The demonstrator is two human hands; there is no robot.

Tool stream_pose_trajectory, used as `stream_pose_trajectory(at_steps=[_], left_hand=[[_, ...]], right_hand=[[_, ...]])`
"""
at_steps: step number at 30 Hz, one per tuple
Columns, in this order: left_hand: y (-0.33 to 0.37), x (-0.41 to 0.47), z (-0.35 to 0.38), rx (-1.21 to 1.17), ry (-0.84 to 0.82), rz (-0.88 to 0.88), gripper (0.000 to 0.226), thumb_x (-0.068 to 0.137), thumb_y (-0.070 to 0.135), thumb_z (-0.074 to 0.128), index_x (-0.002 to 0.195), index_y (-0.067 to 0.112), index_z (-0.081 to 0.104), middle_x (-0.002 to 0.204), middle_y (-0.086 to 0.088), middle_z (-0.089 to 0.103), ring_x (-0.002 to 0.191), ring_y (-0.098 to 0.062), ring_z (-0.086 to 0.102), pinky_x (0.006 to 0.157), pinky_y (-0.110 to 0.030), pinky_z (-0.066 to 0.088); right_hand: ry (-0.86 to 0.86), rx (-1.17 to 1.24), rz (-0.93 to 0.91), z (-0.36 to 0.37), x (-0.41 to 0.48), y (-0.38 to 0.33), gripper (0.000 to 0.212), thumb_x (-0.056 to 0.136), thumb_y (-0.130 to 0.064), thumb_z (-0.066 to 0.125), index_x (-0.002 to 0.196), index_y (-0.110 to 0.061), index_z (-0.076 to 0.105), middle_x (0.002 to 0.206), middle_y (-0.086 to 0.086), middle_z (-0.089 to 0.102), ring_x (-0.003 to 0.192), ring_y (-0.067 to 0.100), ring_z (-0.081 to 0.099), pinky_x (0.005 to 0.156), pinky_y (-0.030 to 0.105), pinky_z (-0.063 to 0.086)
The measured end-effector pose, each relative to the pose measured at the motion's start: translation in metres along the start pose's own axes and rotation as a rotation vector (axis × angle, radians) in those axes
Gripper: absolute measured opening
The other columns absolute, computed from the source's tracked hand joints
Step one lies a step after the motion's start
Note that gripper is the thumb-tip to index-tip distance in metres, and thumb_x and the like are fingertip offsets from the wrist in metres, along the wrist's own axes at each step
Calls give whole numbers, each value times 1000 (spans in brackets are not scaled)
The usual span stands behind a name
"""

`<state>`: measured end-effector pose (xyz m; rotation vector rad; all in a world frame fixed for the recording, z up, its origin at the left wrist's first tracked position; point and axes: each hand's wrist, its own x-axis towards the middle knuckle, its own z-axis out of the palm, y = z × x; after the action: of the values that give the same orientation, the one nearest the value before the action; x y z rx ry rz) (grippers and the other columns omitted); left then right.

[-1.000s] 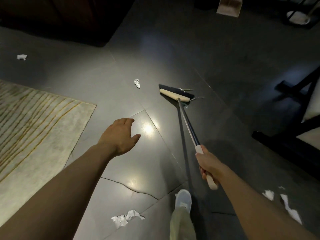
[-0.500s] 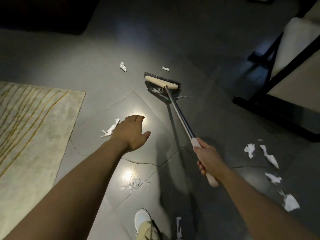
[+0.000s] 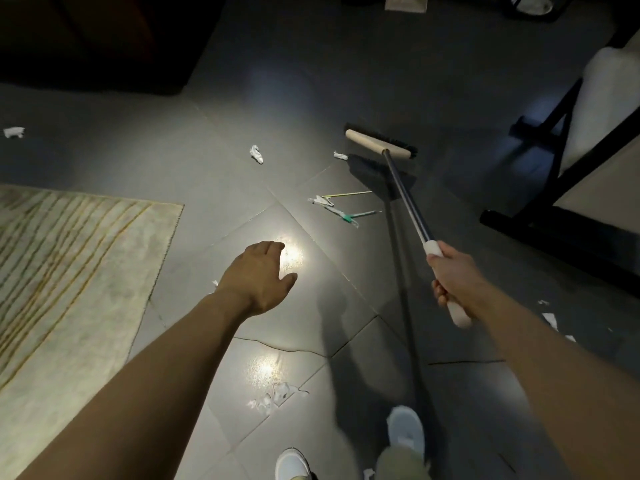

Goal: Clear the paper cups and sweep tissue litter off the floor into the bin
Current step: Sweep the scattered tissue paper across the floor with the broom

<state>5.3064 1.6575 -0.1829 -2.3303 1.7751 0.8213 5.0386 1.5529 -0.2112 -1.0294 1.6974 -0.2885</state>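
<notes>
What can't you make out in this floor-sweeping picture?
Head view, pale object: cut off by the top edge.
Head view, tissue scrap: mostly hidden behind the left hand.
Head view, thin sticks: too small to identify.
Bin, paper cups: none in view.

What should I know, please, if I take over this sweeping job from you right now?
Left hand: open, holding nothing, out over the floor.
Right hand: grips the broom at its handle end, head out ahead.
Tissue scraps lie scattered: that one left of the broom head, one close beside it, one near the feet, more at far right.
Thin sticks with wrappers lie between hand and broom head.
Done: no pile gathered in view. Left: sweep everything together and bin it; no cups or bin identifiable here.
</notes>
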Motion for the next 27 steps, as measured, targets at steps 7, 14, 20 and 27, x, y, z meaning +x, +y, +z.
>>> stream_pose_trajectory(at_steps=[7,14,20,27], left_hand=[[18,44,-4,-49,39,-84,61,97,40,44,148,14,22,153,-4,27,140,-21,23,110,-30,24],[44,71,18,-94,11,-186,62,97,40,44,148,14,21,154,-4,26,141,-21,22,112,-31,23],[78,57,27,-108,30,-185,62,96,40,45,148,14,22,154,-5,26,141,-21,22,112,-33,24],[119,-5,60,-110,50,-152,62,96,41,45,148,13,23,154,-6,26,141,-22,23,112,-32,24]], right_hand=[[-20,-189,-22,-14,108,-36,30,100,-18,39,129,-17,48,74,12,47,56,16,43,48,29,39],[-184,-488,29,-22,154,-29,38,99,-15,36,136,-17,32,78,14,48,59,16,44,52,29,40],[-212,-545,83,-53,129,21,64,96,-19,36,151,-38,10,87,16,51,59,19,47,53,33,43],[-290,-641,21,-82,59,110,61,98,-30,35,151,-40,6,92,5,44,70,16,42,63,29,39]])
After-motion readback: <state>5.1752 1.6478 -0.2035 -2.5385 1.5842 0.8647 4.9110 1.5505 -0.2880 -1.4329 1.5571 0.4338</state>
